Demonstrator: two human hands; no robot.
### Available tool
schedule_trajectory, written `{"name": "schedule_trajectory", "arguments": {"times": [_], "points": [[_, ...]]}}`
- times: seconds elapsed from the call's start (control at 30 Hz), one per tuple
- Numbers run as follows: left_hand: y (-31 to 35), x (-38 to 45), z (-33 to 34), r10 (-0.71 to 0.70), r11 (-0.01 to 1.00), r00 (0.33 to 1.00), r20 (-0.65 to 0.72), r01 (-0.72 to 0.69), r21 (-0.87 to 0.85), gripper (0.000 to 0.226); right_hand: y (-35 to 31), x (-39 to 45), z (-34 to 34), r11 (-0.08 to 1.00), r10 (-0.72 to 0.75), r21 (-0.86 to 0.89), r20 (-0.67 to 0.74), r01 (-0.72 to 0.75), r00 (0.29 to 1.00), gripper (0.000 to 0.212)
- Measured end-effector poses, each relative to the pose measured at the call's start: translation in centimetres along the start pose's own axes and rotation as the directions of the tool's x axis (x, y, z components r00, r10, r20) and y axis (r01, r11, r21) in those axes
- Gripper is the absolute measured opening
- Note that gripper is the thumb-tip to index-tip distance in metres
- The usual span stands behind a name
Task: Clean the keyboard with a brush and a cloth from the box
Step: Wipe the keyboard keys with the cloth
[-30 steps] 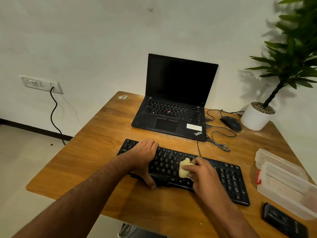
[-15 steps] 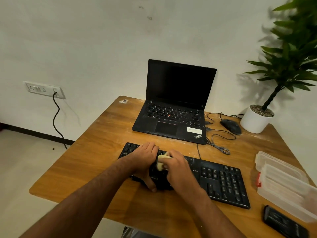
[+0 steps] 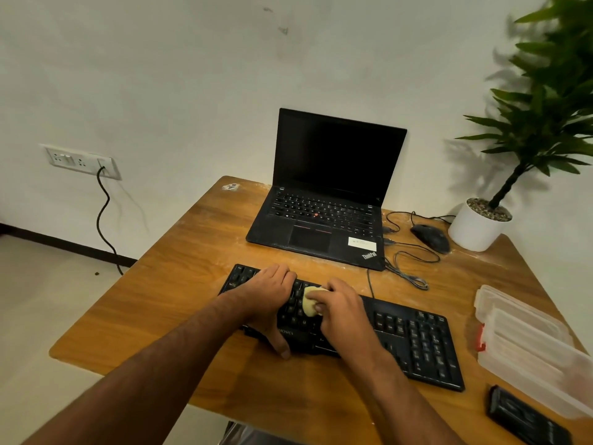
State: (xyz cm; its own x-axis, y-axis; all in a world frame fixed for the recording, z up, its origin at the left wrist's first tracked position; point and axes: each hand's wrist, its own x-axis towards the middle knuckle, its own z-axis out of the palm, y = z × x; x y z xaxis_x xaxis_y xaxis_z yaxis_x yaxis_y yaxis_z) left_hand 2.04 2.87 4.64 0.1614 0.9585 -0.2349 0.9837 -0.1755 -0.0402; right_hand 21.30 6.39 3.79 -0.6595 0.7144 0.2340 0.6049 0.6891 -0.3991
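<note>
On the wooden surface (image 3: 179, 303), the black keyboard (image 3: 414, 335) lies in front of the open laptop (image 3: 324, 200). The left hand (image 3: 266, 300) holds its left end, fingers flat over the keys, thumb on the front edge. The right hand (image 3: 340, 309) has a grip on a pale cloth (image 3: 309, 305), pressing it on the keys. The clear box (image 3: 526, 342) sits at the right.

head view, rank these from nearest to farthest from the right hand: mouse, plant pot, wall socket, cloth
1. cloth: pinched in the right hand, on the keyboard.
2. mouse: behind and to the right, beside the laptop.
3. plant pot: far right corner, just past the mouse.
4. wall socket: on the wall, far left.
</note>
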Motion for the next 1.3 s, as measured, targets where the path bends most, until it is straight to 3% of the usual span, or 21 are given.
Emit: {"name": "schedule_trajectory", "arguments": {"times": [0.17,0.47,0.7,0.83,1.13,1.3], "points": [[0.0,0.0,-0.1,0.003,1.000,1.000,0.008,-0.003,-0.011,0.135,-0.5,1.2,0.4,0.999,-0.043,-0.006,0.043,0.043,0.998,0.040],[-0.4,0.2,0.5,-0.011,0.996,1.000,0.021,0.013,-0.092,0.141,5.4,-2.7,-3.1,0.990,0.138,-0.021,-0.034,-0.138,0.990,0.037],[-0.4,0.3,0.6,0.009,0.999,1.000,-0.002,-0.010,-0.037,0.135,-0.7,0.4,0.2,0.999,-0.037,-0.005,0.009,0.037,0.999,0.040],[-0.4,0.2,0.6,0.021,0.999,1.000,-0.021,-0.022,-0.045,0.132,-1.6,2.2,0.5,0.997,-0.064,-0.038,0.043,0.066,0.997,0.037],[-0.3,0.3,0.6,-0.023,0.996,1.000,0.020,0.024,-0.087,0.141,4.7,-0.9,-2.0,0.992,0.121,-0.035,0.005,-0.120,0.993,0.039],[-0.4,0.3,0.6,-0.014,0.997,1.000,0.010,0.015,-0.072,0.139,2.2,-0.3,-1.2,0.996,0.087,-0.022,-0.004,-0.087,0.996,0.037]]}}
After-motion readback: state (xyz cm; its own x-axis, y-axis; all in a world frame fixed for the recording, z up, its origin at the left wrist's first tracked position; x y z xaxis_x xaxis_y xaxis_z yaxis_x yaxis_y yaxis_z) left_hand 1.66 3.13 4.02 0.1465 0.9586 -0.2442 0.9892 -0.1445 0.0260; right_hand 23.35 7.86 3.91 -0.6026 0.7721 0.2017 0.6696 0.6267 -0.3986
